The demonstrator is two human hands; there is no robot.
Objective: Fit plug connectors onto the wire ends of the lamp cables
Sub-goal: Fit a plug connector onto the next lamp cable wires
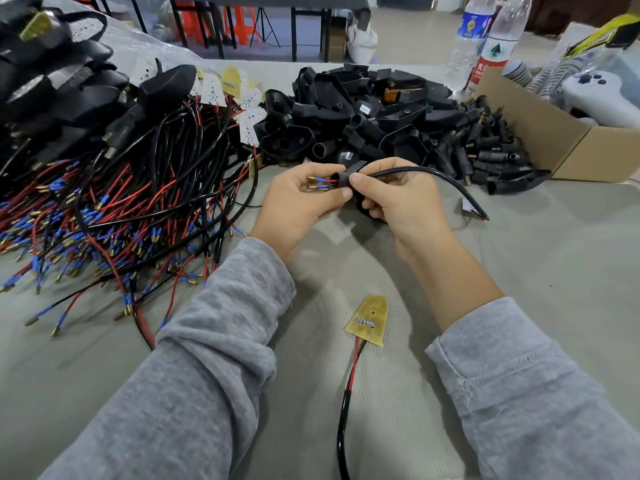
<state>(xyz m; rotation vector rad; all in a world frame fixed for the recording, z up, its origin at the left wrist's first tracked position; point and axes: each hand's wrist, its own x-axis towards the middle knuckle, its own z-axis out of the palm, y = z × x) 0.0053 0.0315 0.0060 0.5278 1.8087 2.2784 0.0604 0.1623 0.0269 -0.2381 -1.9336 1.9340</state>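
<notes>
Two Pins Through, Plug Still to Seat

Two brass-tipped wire ends [317, 183], sleeved in blue, poked out of the black plug connector [343, 178] at centre table, between both hands. And the left hand [301, 199] had its fingers curled around those pins, thumb pressed up against the connector's mouth. The right hand [398, 199] pinched the connector body, fingers closed around it, with the black lamp cable [433, 173] arcing away to the right and down to the cloth.

By the look of it, this was the threading step: housing slid over the cable, pins showing out the front, not yet seated. The next move would call for a steady pull or push to line both pins up together, without bending either one.

Nearer the body lay a yellow board [369, 318] on its own red-and-black lead. Out left, a tangle of unfitted cables [114, 216]; ahead, a heap of black housings [363, 112]; far right, a cardboard box [540, 133] and water bottles [485, 39].
</notes>
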